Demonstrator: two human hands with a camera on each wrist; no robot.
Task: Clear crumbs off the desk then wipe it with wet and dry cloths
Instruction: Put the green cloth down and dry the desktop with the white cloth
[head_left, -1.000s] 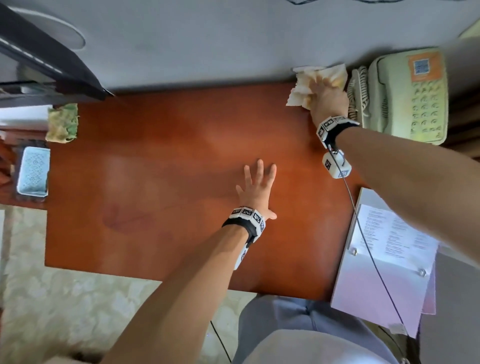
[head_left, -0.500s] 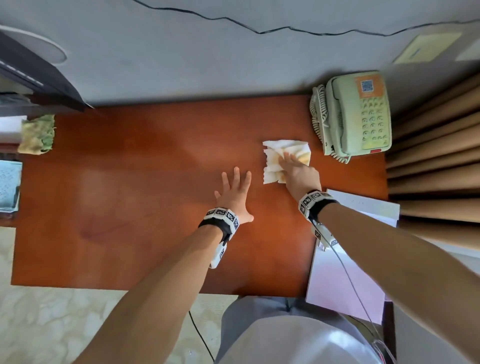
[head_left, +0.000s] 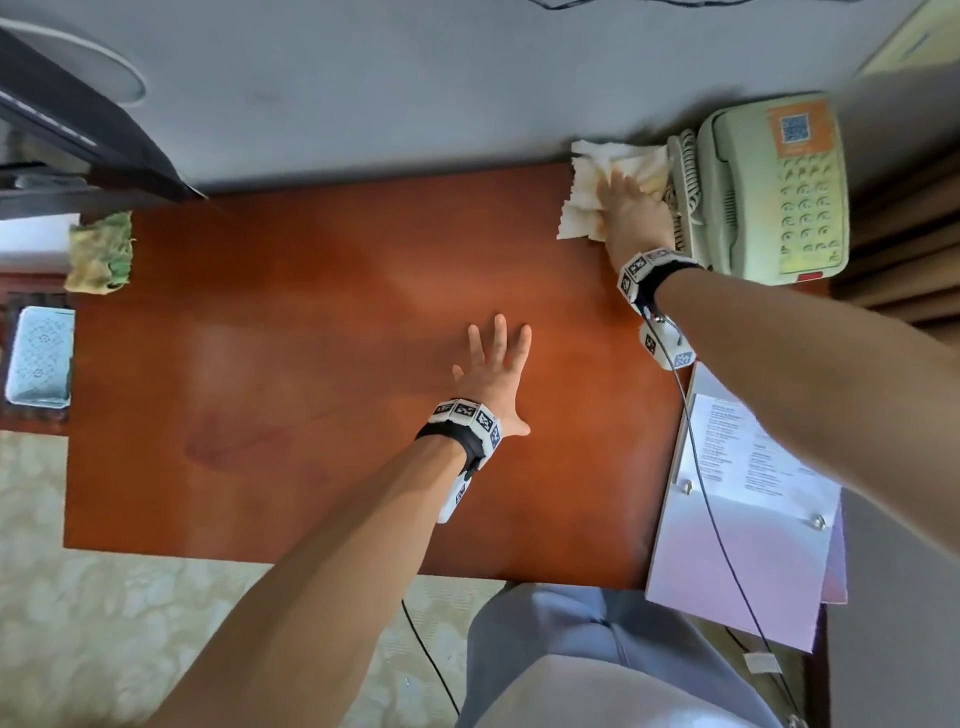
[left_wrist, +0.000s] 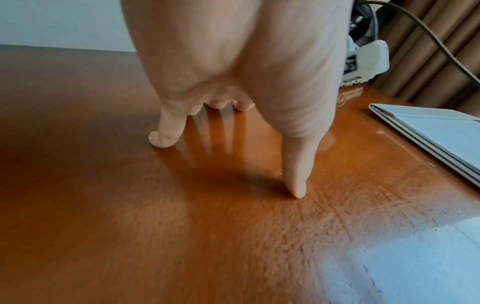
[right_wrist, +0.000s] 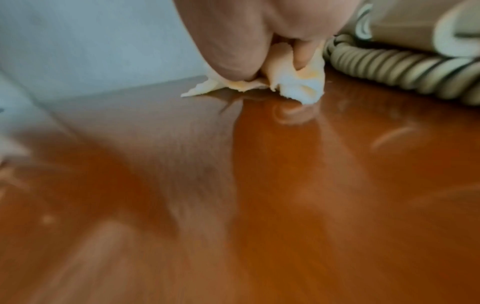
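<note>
right hand (head_left: 631, 210) now pressing the crumpled white-and-yellow cloth (head_left: 587, 200) at the far right bench corner beside the beige phone (head_left: 769, 187), up from mid-bench, left hand (head_left: 493, 371) still flat, fingers spread wide on the reddish wooden bench (head_left: 311, 338)

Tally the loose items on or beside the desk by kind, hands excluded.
Cloths: 2, white cloth under the right hand, green-yellow cloth at left
Telephones: 1
Binders: 1
Blue patterned packs: 1
Total: 5

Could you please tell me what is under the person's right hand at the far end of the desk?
A crumpled pale cloth lies under the right hand, pressed onto the desk beside the telephone. The cloth hides whatever lies beneath it.
</note>
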